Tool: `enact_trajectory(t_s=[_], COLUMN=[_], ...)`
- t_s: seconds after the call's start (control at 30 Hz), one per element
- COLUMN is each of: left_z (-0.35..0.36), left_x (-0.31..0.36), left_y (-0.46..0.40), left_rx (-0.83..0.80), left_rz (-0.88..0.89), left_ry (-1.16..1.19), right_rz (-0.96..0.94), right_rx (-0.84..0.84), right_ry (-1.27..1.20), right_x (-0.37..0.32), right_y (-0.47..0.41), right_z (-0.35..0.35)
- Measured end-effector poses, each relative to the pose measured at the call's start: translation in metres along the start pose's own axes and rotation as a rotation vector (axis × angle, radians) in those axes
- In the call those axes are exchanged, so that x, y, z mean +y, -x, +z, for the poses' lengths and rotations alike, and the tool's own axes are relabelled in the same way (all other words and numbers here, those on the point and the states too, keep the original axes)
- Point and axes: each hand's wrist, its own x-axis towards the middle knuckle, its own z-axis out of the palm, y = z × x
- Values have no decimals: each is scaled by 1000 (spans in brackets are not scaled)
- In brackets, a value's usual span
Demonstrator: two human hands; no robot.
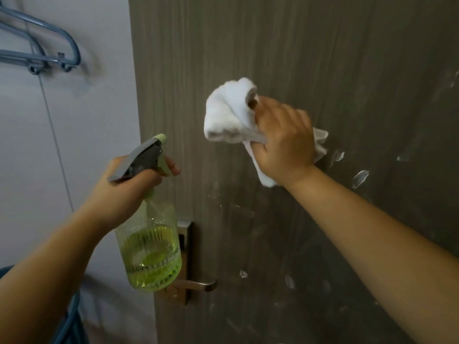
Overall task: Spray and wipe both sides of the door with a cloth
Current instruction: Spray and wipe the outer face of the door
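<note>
A grey-brown wood-grain door (285, 45) fills the middle and right, with wet droplets and smears on its lower right part. My right hand (285, 137) grips a bunched white cloth (228, 112) and holds it against the door above the handle. My left hand (129, 189) holds a clear spray bottle (151, 252) of yellow-green liquid by its neck, a finger lying on the trigger under the grey-green spray head (146, 157). The bottle hangs in front of the door's left edge.
A metal lever handle (196, 285) on a lock plate (186, 234) sits low on the door, partly behind the bottle. A white wall (37, 145) stands left, with blue hangers (49, 45) on a hook and a thin cord running down. A blue object shows at bottom left.
</note>
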Motion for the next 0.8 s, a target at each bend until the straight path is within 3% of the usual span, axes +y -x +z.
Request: enact_trajectory(t_s=[0.17, 0.3, 0.33, 0.5, 0.8], left_z=[13, -20, -23, 15, 13], left_x=[64, -28, -38, 61, 48], left_y=[7, -6, -5, 7, 17], left_rx=[22, -102, -93, 129, 131], left_rz=[-71, -230, -198, -80, -112], left_ry=[164, 50, 59, 171, 82], right_rz=[81, 22, -29, -200, -320], right_rx=[65, 37, 11, -74, -135], right_ry=[15, 66, 72, 75, 21], right_x=[-9, -22, -26, -43, -42], right_y=[-35, -27, -23, 7, 39], right_z=[8, 19, 22, 36, 36])
